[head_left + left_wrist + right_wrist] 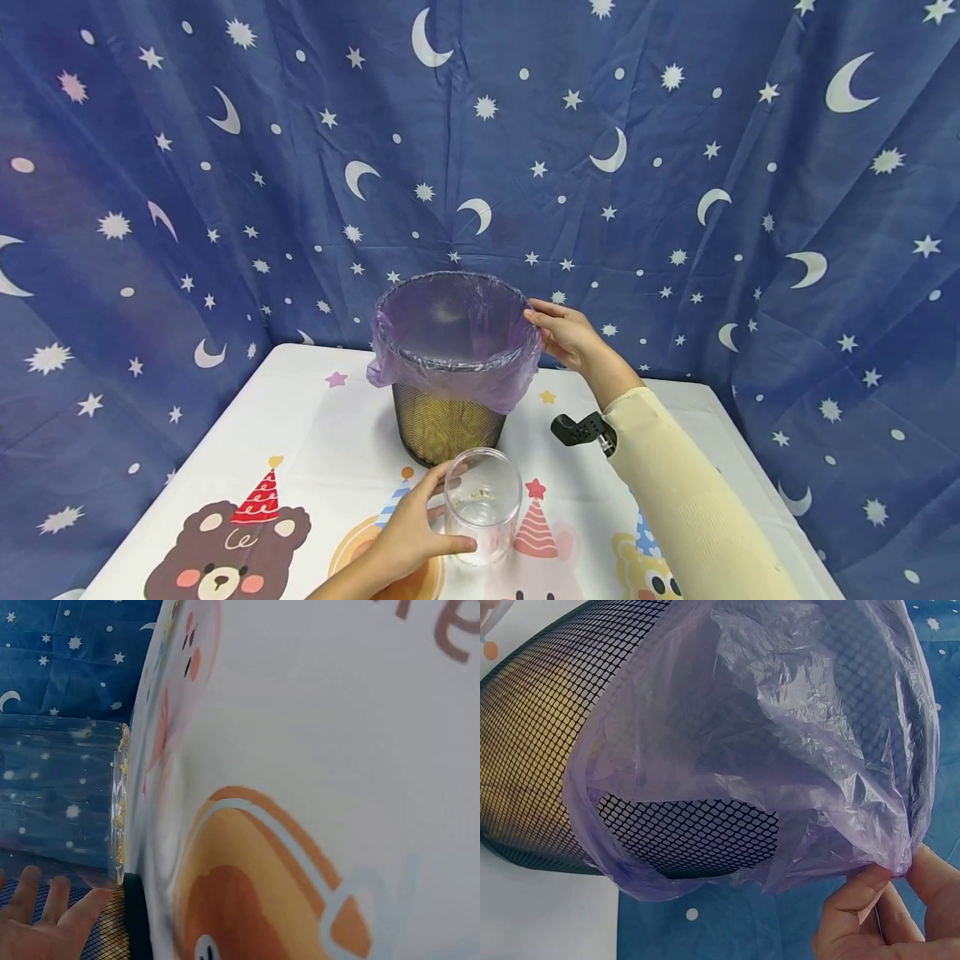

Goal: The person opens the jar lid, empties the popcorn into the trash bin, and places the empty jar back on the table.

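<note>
My right hand point(568, 335) pinches the edge of a thin purple bin liner point(810, 697) at the right rim of a black mesh wastebasket point(442, 425). The liner folds down over the basket's rim, and part of the mesh shows below it. In front of the basket is a clear, round plastic container point(487, 546). My left hand point(408, 533) holds its left side, with the thumb across the front and the fingers behind. In the left wrist view, fingertips point(96, 898) meet the container's side, and yellow bits show near its base.
A white tablecloth point(322, 433) printed with party animals covers the table. Behind it hangs a blue curtain point(480, 167) with moons and stars. On my right forearm, a black wrist device point(577, 429) sticks out from the cream sleeve point(697, 500).
</note>
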Demonstrator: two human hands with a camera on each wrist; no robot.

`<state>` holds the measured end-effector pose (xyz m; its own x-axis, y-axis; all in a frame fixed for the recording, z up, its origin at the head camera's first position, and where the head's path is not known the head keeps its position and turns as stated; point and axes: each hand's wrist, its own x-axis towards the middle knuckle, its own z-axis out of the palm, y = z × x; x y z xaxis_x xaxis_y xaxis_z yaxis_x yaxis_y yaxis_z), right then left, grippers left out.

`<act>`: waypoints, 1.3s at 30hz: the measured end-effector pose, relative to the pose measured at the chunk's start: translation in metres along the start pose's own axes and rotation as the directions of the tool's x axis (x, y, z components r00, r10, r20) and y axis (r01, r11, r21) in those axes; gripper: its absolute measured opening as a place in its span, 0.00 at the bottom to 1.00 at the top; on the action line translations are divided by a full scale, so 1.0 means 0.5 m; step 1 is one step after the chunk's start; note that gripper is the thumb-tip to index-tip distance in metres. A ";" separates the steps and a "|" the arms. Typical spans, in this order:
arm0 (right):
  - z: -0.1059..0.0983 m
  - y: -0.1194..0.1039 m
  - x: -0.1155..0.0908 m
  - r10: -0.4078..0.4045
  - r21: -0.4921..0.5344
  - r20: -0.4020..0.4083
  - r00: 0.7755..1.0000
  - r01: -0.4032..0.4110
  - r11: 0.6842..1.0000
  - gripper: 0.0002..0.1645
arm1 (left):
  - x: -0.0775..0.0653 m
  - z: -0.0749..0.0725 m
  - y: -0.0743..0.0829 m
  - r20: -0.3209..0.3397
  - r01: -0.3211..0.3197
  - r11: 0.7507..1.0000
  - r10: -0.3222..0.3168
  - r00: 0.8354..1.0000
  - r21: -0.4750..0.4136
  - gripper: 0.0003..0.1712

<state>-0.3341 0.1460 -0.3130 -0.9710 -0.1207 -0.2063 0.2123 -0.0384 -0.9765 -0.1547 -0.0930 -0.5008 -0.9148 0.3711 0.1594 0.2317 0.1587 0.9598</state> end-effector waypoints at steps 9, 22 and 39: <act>0.000 -0.002 -0.003 -0.001 0.013 0.005 1.000 0.001 1.000 0.31 | 0.006 0.017 -0.021 0.018 0.002 1.000 -0.002 1.000 0.016 0.57; 0.001 -0.003 -0.002 0.005 0.012 0.005 1.000 -0.005 1.000 0.31 | 0.013 0.029 -0.032 0.029 0.000 1.000 0.001 1.000 -0.028 0.56; 0.004 -0.005 -0.004 0.014 0.042 -0.001 1.000 -0.014 0.999 0.31 | 0.016 0.038 -0.052 0.012 -0.021 0.999 0.021 1.000 -0.034 0.56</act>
<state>-0.3324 0.1444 -0.3098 -0.9679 -0.1204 -0.2204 0.2306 -0.0783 -0.9699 -0.1616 -0.0767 -0.5291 -0.9055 0.3858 0.1769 0.2392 0.1196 0.9636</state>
